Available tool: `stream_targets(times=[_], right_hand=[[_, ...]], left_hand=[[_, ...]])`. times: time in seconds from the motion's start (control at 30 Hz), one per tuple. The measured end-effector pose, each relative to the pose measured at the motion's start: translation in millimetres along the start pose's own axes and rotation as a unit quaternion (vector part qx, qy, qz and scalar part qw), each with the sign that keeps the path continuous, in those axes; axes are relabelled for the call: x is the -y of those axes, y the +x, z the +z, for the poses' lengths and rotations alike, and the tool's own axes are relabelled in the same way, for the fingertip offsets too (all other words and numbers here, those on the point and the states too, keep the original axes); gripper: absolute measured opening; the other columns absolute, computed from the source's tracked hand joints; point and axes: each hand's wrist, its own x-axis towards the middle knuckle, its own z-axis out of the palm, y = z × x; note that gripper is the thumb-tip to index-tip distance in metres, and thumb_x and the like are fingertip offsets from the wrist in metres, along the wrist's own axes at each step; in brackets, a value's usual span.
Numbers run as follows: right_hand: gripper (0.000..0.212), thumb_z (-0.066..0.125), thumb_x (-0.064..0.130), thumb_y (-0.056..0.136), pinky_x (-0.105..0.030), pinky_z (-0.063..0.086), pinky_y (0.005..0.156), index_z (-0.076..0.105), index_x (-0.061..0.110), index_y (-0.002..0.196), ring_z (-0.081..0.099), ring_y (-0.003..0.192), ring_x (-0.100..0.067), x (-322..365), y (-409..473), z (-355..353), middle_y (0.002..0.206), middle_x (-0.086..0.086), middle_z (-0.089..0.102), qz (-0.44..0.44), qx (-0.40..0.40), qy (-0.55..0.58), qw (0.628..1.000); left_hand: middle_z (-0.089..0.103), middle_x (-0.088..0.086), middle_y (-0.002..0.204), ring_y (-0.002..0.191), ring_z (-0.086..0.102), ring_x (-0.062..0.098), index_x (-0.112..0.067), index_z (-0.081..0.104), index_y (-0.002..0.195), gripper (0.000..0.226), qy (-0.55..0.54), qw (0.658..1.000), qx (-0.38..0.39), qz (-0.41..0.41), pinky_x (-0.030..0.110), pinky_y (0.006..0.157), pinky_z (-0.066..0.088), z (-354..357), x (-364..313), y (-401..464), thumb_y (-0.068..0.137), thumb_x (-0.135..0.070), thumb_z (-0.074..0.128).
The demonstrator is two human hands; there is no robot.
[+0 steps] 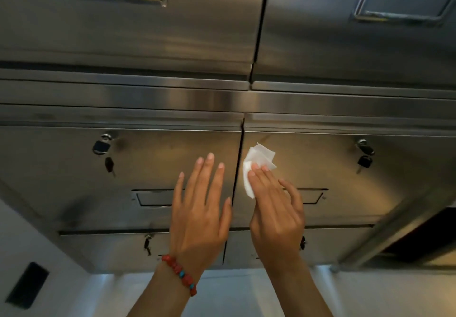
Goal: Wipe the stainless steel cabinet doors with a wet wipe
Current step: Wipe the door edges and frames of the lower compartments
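Two stainless steel cabinet doors fill the middle of the view, split by a dark vertical seam. My right hand (276,208) presses a crumpled white wet wipe (256,163) flat against the right door (333,163), close to the seam. My left hand (199,208), with a red bead bracelet at the wrist, is spread flat over the left door (153,159) beside the seam and holds nothing.
Each door has a lock with hanging keys, left (102,146) and right (364,151), and a recessed handle (153,197) partly behind my hands. More steel doors lie above and below. A pale floor with a dark vent (27,284) shows at the bottom.
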Motion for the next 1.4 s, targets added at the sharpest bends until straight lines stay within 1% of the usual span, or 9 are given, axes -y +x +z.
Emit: stream_targets(times=[0.13,0.23,0.43,0.57,0.7,0.87,0.97,1.07,1.4], right_hand=[[0.027,0.045,-0.002,0.094,-0.04,0.048,0.087,0.068,0.0,0.108,0.06,0.112,-0.021,-21,-11,6,0.116,-0.01,0.065,0.004,-0.003,-0.014,1.0],[0.031,0.055,-0.009,0.083,-0.041,0.048,0.087,0.068,0.001,0.108,0.059,0.113,-0.02,-36,-20,15,0.117,-0.009,0.064,0.009,0.0,-0.027,1.0],[0.036,0.06,-0.014,0.077,-0.041,0.048,0.087,0.067,0.001,0.109,0.06,0.113,-0.021,-53,-33,45,0.116,-0.009,0.065,0.018,0.0,-0.038,0.999],[0.029,0.053,-0.008,0.085,-0.039,0.048,0.089,0.067,0.001,0.109,0.06,0.113,-0.02,-58,-47,63,0.117,-0.009,0.064,0.028,-0.011,-0.037,0.999],[0.033,0.056,-0.009,0.082,-0.038,0.047,0.091,0.067,0.002,0.111,0.059,0.115,-0.019,-63,-68,77,0.12,-0.007,0.062,0.039,-0.005,-0.029,0.999],[0.029,0.055,-0.006,0.085,-0.037,0.044,0.094,0.066,0.001,0.111,0.059,0.114,-0.022,-74,-102,85,0.119,-0.008,0.062,0.041,-0.001,-0.018,0.999],[0.023,0.049,0.0,0.094,-0.039,0.046,0.092,0.066,0.001,0.109,0.06,0.112,-0.023,-80,-124,90,0.116,-0.01,0.064,0.044,-0.005,-0.01,0.999],[0.027,0.041,0.008,0.101,-0.039,0.046,0.092,0.065,0.0,0.11,0.06,0.112,-0.024,-87,-140,98,0.116,-0.012,0.065,0.04,-0.011,-0.004,0.999],[0.025,0.047,-0.003,0.093,-0.041,0.047,0.093,0.066,-0.002,0.11,0.059,0.115,-0.023,-108,-191,133,0.119,-0.013,0.063,0.028,-0.07,0.02,0.997]], left_hand=[[0.049,0.02,0.135,0.126,0.043,0.036,0.001,0.054,0.127,0.05,-0.004,1.0,0.0,0.013,0.061,0.098,0.036,26,-7,0,0.086,-0.025,0.04],[0.048,0.021,0.135,0.126,0.042,0.036,0.002,0.052,0.127,0.05,-0.003,1.0,-0.001,0.019,0.061,0.098,0.035,47,-9,-1,0.086,-0.025,0.04],[0.047,0.021,0.136,0.126,0.043,0.036,0.001,0.051,0.128,0.05,0.009,0.999,0.007,0.035,0.062,0.098,0.036,82,1,-2,0.087,-0.025,0.041],[0.047,0.019,0.137,0.128,0.042,0.034,-0.001,0.05,0.13,0.05,0.015,0.999,0.004,0.034,0.06,0.099,0.036,98,10,-6,0.087,-0.025,0.041],[0.045,0.017,0.139,0.131,0.039,0.03,-0.003,0.049,0.131,0.05,0.02,0.999,-0.001,0.036,0.057,0.102,0.035,117,13,-19,0.087,-0.025,0.041],[0.044,0.018,0.14,0.13,0.04,0.033,-0.002,0.05,0.131,0.05,0.04,0.999,-0.009,0.032,0.059,0.1,0.036,144,11,-44,0.088,-0.025,0.042],[0.043,0.018,0.141,0.13,0.04,0.033,-0.002,0.051,0.131,0.049,0.038,0.999,-0.008,0.029,0.058,0.099,0.038,159,7,-58,0.089,-0.025,0.04],[0.043,0.018,0.14,0.13,0.04,0.032,-0.001,0.051,0.13,0.049,0.04,0.999,-0.018,0.026,0.058,0.1,0.037,174,7,-66,0.089,-0.024,0.041],[0.04,0.017,0.142,0.134,0.03,0.027,-0.004,0.046,0.135,0.052,0.034,0.998,-0.049,0.014,0.058,0.103,0.032,231,12,-96,0.088,-0.025,0.04]])
